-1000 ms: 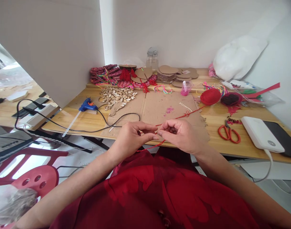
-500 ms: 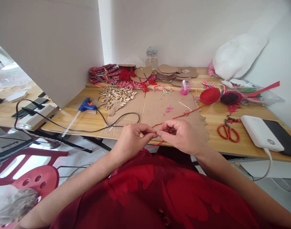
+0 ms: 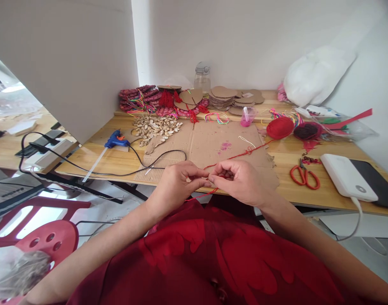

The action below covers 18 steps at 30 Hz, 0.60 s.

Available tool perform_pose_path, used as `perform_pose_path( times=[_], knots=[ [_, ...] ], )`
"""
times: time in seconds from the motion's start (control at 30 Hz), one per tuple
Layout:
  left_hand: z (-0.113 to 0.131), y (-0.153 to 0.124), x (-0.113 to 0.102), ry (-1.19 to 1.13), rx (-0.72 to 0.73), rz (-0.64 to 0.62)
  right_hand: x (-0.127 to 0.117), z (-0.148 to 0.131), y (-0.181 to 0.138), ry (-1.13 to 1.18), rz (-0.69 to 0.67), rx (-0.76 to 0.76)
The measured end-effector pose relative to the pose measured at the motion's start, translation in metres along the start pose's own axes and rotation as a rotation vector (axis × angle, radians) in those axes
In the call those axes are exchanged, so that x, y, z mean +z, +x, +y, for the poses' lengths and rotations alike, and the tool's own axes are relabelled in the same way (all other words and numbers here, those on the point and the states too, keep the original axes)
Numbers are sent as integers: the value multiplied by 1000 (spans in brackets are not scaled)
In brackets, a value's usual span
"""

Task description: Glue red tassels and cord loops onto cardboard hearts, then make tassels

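Observation:
My left hand [image 3: 182, 183] and my right hand [image 3: 237, 180] meet fingertip to fingertip over the table's front edge. Both are closed in a pinch on a red yarn [image 3: 235, 156]. One stretch of it runs from my fingers across the cardboard sheet [image 3: 209, 142] toward the red yarn ball [image 3: 280, 128] on the right. Another piece trails below my hands toward the left, above my lap. The exact spot where the fingertips press is too small to make out.
Left on the table lie a blue glue gun [image 3: 116, 140] with its cord and a heap of peanut shells [image 3: 157, 128]. To the right are red-handled scissors [image 3: 305, 176] and a white power bank [image 3: 349, 177]. Cardboard discs [image 3: 224, 97] and braided bundles [image 3: 138, 99] line the back.
My fingertips have shifted slightly against each other, still pinched together. The yarn end below them reaches a little farther left. Other things look unchanged.

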<state>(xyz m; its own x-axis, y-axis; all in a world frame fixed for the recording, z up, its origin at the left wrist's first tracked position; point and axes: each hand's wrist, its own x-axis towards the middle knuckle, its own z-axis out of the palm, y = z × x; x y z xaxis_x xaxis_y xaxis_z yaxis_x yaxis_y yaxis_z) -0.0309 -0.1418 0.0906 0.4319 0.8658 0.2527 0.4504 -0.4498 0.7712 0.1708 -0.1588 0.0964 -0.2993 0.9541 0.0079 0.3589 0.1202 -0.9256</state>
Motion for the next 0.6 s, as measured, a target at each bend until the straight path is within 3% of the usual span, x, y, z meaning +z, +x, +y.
perform_pose_path(
  times=[0.23,0.43,0.6],
  knots=[
    [6,-3,1,56,34,37,0,1,-2,-5,0,-10],
    [4,0,-2,-16,-135,-43,0,1,-2,-14,17,-17],
    [-4,3,-4,-285,-291,-193,-1,4,0,12,7,-35]
  ],
)
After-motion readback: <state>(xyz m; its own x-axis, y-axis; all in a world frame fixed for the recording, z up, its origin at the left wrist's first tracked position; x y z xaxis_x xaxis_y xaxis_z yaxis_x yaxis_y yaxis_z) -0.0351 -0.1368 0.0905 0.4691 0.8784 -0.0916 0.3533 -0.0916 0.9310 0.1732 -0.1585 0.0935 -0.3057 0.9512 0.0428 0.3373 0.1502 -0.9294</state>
